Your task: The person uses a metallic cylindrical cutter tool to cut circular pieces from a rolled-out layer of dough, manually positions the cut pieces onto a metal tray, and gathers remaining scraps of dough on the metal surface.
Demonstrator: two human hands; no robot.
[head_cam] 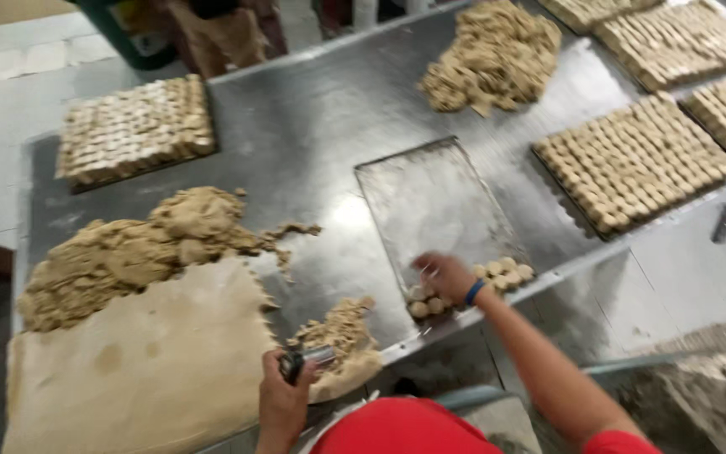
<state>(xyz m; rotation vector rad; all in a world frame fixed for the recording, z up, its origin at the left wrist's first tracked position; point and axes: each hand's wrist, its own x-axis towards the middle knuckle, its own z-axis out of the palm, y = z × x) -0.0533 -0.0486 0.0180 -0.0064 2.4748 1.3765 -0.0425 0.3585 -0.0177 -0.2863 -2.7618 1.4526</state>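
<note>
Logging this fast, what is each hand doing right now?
Left hand: closed around a small metal cutter.
Right hand: over the dough pieces on the tray; grip cannot be told.

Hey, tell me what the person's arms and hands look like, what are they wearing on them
Both forearms are bare, with no gloves on the left hand or the right hand. A blue band circles the right wrist. A short red sleeve shows at the right upper arm, matching the red shirt at the bottom edge. The frame is blurred, so rings or finer marks cannot be made out.
</note>
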